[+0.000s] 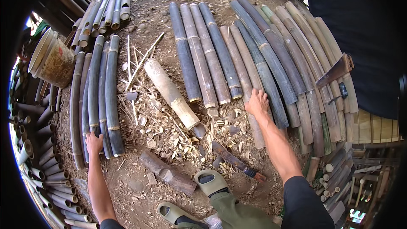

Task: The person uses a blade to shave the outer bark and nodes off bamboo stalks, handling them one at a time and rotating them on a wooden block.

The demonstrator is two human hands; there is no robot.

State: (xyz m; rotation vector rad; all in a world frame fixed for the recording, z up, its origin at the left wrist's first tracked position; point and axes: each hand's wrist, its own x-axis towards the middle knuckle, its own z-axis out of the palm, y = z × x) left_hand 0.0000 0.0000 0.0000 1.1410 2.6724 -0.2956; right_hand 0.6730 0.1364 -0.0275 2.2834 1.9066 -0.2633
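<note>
My left hand (94,143) is closed round the lower part of a dark bamboo pole (96,89) in the group lying at the left. More bamboo poles (112,97) lie close beside it, side by side on the ground. On the right, my right hand (257,101) has its fingers curled over a brownish bamboo pole (254,127), at the left side of a wide row of poles. Just right of that hand is a dark bluish pole (271,93). Both forearms are spread wide, and palms and thumbs are partly hidden.
Between the two groups lies a pale, chipped log (169,91) among wood chips (169,140). A short dark log (167,171) and a brown tool-like piece (237,161) lie near my feet. A broad blade (333,73) rests on the right-hand poles. A dirty bucket (53,57) stands left.
</note>
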